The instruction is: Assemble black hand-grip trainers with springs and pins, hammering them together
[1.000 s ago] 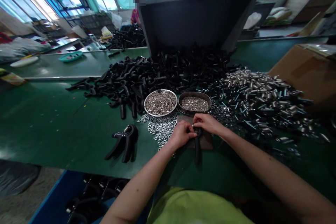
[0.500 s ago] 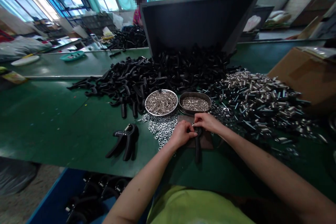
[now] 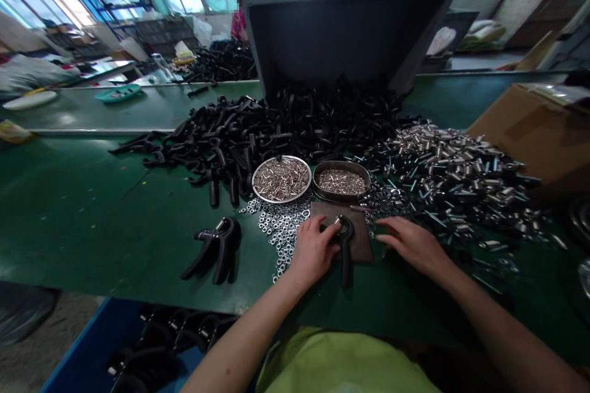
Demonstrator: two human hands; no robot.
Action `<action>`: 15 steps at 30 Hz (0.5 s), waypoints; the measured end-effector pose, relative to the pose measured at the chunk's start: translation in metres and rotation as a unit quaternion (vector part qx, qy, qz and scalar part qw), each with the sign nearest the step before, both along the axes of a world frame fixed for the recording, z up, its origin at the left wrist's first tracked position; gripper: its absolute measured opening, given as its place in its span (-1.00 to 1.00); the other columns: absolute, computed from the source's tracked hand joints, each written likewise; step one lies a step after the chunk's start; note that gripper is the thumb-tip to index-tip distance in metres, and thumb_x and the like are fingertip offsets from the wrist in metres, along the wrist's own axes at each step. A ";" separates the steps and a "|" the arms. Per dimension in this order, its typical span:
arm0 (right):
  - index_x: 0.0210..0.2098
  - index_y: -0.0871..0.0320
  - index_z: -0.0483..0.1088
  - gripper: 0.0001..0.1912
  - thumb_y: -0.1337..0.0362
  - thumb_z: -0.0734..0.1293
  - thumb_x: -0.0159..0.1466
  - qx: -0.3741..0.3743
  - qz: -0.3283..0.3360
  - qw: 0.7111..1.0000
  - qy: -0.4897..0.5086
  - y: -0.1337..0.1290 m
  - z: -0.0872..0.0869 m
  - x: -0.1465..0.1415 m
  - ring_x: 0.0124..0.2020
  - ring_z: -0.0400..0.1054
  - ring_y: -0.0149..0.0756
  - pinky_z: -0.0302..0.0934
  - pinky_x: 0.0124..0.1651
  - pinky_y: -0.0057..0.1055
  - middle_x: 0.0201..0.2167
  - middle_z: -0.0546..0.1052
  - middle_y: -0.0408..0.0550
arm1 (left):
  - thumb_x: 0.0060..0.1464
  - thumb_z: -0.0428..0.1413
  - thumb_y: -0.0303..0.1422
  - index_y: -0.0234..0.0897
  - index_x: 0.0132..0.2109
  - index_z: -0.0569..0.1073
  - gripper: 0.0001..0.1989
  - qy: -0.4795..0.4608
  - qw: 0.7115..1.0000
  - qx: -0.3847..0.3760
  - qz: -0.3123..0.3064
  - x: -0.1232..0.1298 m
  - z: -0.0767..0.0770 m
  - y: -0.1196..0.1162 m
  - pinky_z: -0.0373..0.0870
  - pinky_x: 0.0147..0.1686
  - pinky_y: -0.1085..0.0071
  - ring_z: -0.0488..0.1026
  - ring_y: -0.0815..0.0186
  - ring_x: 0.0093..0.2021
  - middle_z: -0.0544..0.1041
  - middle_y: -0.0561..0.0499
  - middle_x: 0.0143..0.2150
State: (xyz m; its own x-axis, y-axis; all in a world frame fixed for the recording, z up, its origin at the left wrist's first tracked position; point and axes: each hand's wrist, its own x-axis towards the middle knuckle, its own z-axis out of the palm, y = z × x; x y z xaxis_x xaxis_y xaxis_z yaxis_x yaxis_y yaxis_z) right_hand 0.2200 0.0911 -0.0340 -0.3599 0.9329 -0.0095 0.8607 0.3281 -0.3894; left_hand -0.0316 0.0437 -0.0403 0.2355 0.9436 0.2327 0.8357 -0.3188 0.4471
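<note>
On a small brown plate (image 3: 364, 245) lies a black clamp handle (image 3: 345, 264), its curved head on the plate and its grip pointing toward me. My left hand (image 3: 313, 252) holds this handle near its head, thumb on top by a shiny metal piece (image 3: 339, 220). My right hand (image 3: 415, 245) hovers to the right of the plate, fingers apart, with nothing visible in it. To the left stands a black spring clamp (image 3: 216, 250) with a metal part at its top. Small metal rings (image 3: 281, 227) lie scattered beside my left hand.
Beyond the plate sit a round dish of metal pins (image 3: 282, 179) and an oval tin of small metal parts (image 3: 341, 180). Black handles (image 3: 230, 141) spill from a large grey bin (image 3: 350, 37). Metal parts (image 3: 452, 159) heap at right beside a cardboard box (image 3: 530, 135). A blue crate (image 3: 87, 344) holds clamps below.
My right hand has let go at the clamp head and moved right, its fingers opening. My left hand stays on the handle, its thumb now over the head. The view has shifted slightly.
</note>
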 end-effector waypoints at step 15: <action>0.17 0.06 0.18 -0.55 0.09 0.07 0.33 0.040 -0.077 0.967 0.240 -0.046 0.037 -0.017 -0.07 0.42 -0.21 0.34 -0.07 -0.29 0.07 0.42 0.03 | 0.16 -0.08 -0.56 -0.26 0.24 0.14 -0.50 0.253 0.965 -0.062 -0.034 0.013 0.001 -0.012 0.39 -0.32 0.42 0.40 0.26 -0.18 0.38 -0.13 -0.12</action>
